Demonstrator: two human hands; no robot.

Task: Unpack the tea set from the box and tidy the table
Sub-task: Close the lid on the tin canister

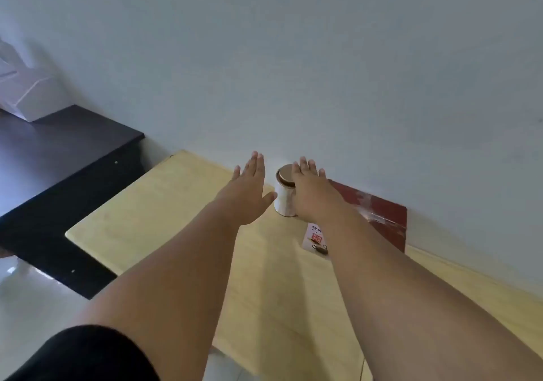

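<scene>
Left hand (249,192) hovering, fingers straight, holding nothing, at 9 o'clock of small white cylindrical tin with bronze lid (284,201), which is standing upright at pale wooden table's (164,204) 12 o'clock edge. Right hand (311,195) flanking tin at 3 o'clock, fingers straight, contact unclear. Flat red cardboard box (382,213) lying beyond. Likely tidying tin; next needing palms closing on its sides.

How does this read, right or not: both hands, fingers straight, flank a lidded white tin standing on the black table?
No. The head view shows the tin standing on the light wooden table, not the black table. The rest holds: left hand and right hand, fingers straight, flank it.
</scene>
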